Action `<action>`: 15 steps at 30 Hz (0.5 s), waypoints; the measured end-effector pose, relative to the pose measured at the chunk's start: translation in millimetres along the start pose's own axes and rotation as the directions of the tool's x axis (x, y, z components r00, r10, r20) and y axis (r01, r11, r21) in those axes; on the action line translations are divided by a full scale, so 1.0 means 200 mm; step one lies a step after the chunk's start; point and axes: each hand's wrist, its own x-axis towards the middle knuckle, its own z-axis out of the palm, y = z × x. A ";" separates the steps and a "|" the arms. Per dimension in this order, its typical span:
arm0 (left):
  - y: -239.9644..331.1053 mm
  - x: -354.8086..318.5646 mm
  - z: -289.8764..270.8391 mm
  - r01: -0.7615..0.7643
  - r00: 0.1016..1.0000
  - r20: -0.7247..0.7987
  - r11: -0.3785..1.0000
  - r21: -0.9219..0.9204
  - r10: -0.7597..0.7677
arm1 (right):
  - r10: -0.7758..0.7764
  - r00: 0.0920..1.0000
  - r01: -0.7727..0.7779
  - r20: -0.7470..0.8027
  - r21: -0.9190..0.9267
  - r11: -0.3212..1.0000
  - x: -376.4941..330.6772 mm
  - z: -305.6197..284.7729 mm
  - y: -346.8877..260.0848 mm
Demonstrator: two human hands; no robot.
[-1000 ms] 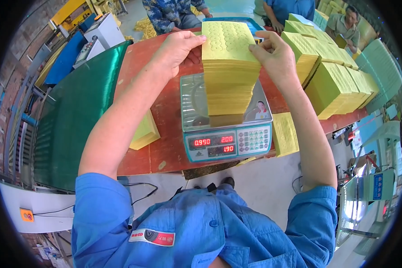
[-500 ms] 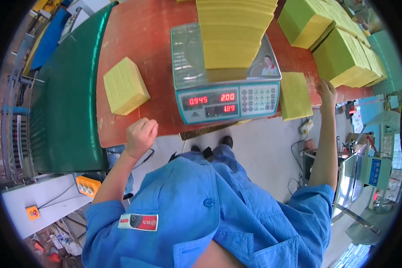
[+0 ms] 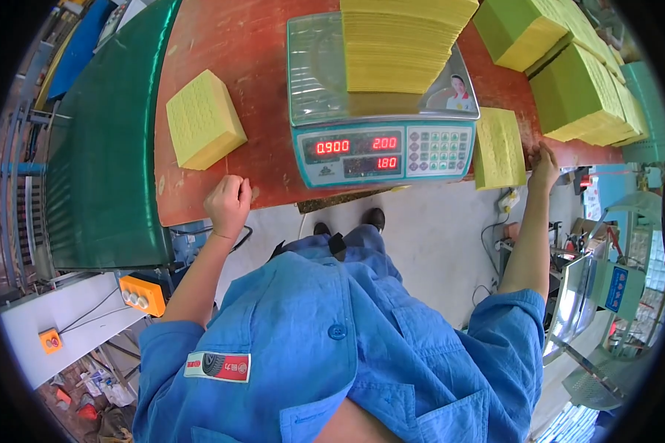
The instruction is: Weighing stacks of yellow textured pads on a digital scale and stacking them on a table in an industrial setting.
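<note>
The left hand (image 3: 227,203), its grip curled into an empty fist, rests on the near edge of the red worktop (image 3: 222,44). The right hand (image 3: 543,162) lies flat and empty at the right edge, touching a thin yellow sheet pile (image 3: 497,146). Between them, a tall yellow stack (image 3: 399,40) sits on the scale (image 3: 380,151): the weighing step, apparently. A smaller yellow block (image 3: 203,118) lies just beyond the left fist.

Factory packing floor, red worktable (image 3: 222,44) bearing a digital counting scale (image 3: 380,140), stacks of yellow printed sheets (image 3: 403,40) on the scale and far right, green conveyor belt (image 3: 103,170) at left, orange push-button box (image 3: 142,294) near left, bare concrete floor (image 3: 428,229), person in blue work jacket (image 3: 332,347)
</note>
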 end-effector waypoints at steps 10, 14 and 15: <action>0.00 -0.01 0.01 0.003 1.000 -0.009 1.000 -0.003 -0.003 | -0.002 1.000 0.001 -0.014 -0.016 1.000 -0.02 0.01 -0.01; -0.01 -0.02 0.02 0.007 1.000 0.001 1.000 -0.008 -0.007 | 0.004 1.000 -0.005 -0.022 -0.022 1.000 -0.03 0.01 -0.02; 0.00 -0.02 0.02 0.010 1.000 -0.002 1.000 -0.007 -0.010 | 0.002 1.000 -0.002 -0.024 -0.020 1.000 -0.03 0.02 -0.02</action>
